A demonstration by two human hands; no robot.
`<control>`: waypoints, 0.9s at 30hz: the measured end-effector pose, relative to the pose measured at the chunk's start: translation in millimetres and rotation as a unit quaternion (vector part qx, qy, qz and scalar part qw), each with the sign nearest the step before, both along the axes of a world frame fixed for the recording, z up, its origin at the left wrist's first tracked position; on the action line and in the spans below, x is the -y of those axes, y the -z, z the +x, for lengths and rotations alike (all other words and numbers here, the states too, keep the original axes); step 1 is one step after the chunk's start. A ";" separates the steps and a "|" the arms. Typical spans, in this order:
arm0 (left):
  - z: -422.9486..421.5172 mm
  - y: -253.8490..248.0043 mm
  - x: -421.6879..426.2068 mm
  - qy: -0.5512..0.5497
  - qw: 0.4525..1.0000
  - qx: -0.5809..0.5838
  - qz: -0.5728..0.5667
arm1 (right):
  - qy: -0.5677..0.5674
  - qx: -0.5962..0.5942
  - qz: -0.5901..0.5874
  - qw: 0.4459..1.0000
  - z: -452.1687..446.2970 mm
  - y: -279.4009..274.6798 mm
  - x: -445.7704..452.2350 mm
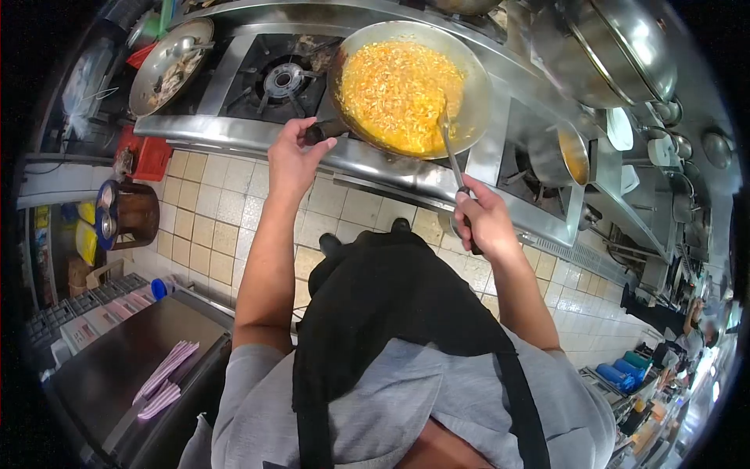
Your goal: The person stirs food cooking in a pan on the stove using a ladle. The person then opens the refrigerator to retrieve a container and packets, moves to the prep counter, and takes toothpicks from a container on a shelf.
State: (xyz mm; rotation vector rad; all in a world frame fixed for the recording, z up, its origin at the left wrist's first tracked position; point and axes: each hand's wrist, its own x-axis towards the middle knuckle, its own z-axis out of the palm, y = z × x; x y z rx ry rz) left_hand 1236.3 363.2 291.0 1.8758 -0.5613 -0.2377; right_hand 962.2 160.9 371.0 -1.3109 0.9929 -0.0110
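1. My left hand (291,162) is curled closed around the short black pan handle (315,134), with thumb and fingers on opposite sides, probably to steady the pan.
2. My right hand (486,223) is wrapped around the dark grip of a long silver metal spoon (451,158). Holding it well back seems to keep my fingers away from the heat.
3. The wide, round silver metal pan (479,94) sits at the middle of the steel stove (226,129); I cannot tell whether its base is level. It holds chunky orange-yellow food (398,82), with the spoon's head in the near-right part.
4. A black burner grate (283,80) lies just left of the pan; a deep silver metal pot (549,154) stands to the right.
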 end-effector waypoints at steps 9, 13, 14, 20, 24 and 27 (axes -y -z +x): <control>0.8 4.1 0.1 -0.017 0.999 -0.025 -0.012 | -0.118 -0.035 -0.078 0.989 -6.6 -19.2 10.9; 1.0 2.7 -0.7 -0.023 1.000 0.002 0.020 | -0.124 -0.011 -0.174 0.977 9.6 37.8 49.7; 0.2 -3.5 -0.4 -0.025 0.999 0.011 0.035 | -0.130 -0.001 -0.225 0.966 10.0 48.1 55.0; 19.2 -2.4 6.8 -0.039 0.998 0.004 0.049 | -0.148 -0.016 -0.046 0.988 -2.2 -18.1 39.0; 16.5 -23.7 14.0 -0.053 0.994 -0.029 0.087 | -0.171 -0.029 -0.063 0.983 7.4 8.4 48.1; 32.3 15.7 9.3 -0.043 0.999 -0.004 0.012 | -0.148 0.003 -0.127 0.981 17.3 6.5 61.3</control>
